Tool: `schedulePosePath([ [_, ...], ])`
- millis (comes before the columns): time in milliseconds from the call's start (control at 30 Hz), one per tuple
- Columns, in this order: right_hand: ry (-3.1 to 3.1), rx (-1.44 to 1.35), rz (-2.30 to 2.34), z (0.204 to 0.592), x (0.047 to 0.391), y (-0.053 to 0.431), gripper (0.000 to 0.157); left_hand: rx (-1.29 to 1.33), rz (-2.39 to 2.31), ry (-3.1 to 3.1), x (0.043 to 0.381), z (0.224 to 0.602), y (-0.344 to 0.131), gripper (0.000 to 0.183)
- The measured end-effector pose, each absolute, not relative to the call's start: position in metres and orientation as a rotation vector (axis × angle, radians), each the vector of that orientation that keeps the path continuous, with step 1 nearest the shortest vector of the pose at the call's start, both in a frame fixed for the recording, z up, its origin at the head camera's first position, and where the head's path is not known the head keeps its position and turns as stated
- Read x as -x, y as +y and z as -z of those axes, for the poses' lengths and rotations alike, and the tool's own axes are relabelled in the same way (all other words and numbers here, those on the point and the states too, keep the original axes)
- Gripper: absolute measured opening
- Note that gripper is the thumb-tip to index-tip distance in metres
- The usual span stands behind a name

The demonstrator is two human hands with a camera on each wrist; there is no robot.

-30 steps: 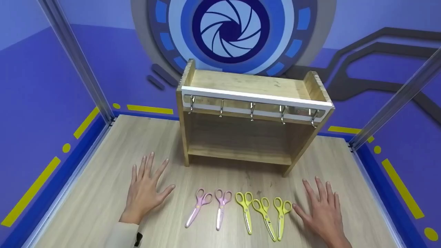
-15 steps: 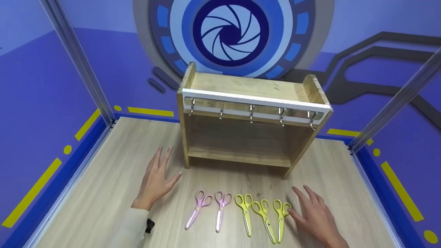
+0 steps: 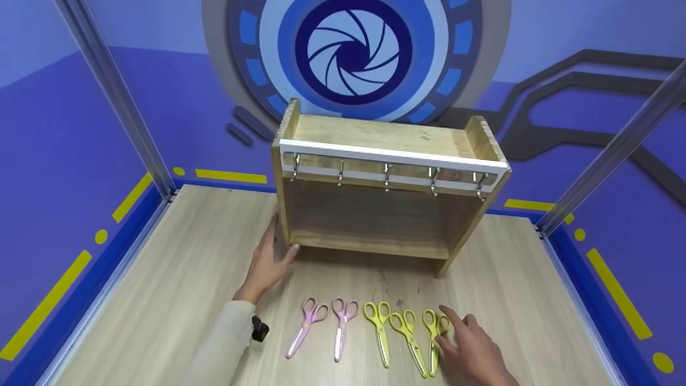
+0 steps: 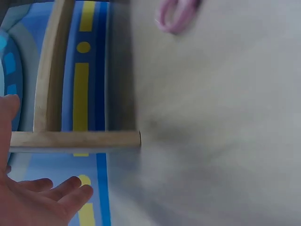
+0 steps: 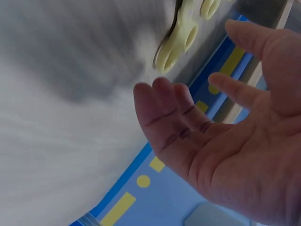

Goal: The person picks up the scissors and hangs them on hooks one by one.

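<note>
My left hand (image 3: pixel 265 265) is at the left side of a small wooden shelf (image 3: pixel 370 246), thumb in front and fingers along the outside. In the left wrist view the shelf's side board (image 4: pixel 80 139) lies between thumb and spread fingers, with gaps around it. My right hand (image 3: pixel 474 348) hovers by the rightmost yellow scissors (image 3: pixel 432 335), its thumb overlapping them in the head view. The right wrist view shows loosely bent fingers (image 5: pixel 162 103) with nothing in them. Two more yellow scissors (image 3: pixel 380 327) and two pink scissors (image 3: pixel 305 324) lie in the same row, handles toward the shelf.
Across the shelf's front runs a white rail (image 3: pixel 332 149) with several metal hooks (image 3: pixel 387 177), all bare. Blue printed walls (image 3: pixel 161 107) and metal corner posts (image 3: pixel 123 112) enclose the wooden tabletop (image 3: pixel 150 300).
My left hand has moved forward and right to the shelf's left side. My right hand has moved left to the rightmost yellow scissors, its fingers bending more. Shelf and scissors lie as before.
</note>
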State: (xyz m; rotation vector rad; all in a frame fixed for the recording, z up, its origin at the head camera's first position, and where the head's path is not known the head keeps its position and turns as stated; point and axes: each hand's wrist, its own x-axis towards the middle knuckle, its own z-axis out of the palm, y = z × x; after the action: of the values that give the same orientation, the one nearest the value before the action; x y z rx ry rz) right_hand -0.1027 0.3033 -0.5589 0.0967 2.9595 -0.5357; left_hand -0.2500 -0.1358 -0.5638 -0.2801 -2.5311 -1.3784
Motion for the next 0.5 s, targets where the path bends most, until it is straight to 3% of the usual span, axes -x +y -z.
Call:
schedulePosePath([
  [267, 2.931, -0.199, 0.554, 0.571, 0.092, 0.291, 0.069, 0.2, 1.684, -2.447, 0.264, 0.561, -0.123, 0.083],
  [500, 2.918, -0.182, 0.529, 0.573, 0.087, 0.29, 0.07, 0.154, 1.644, -2.433, 0.269, 0.559, -0.117, 0.066],
])
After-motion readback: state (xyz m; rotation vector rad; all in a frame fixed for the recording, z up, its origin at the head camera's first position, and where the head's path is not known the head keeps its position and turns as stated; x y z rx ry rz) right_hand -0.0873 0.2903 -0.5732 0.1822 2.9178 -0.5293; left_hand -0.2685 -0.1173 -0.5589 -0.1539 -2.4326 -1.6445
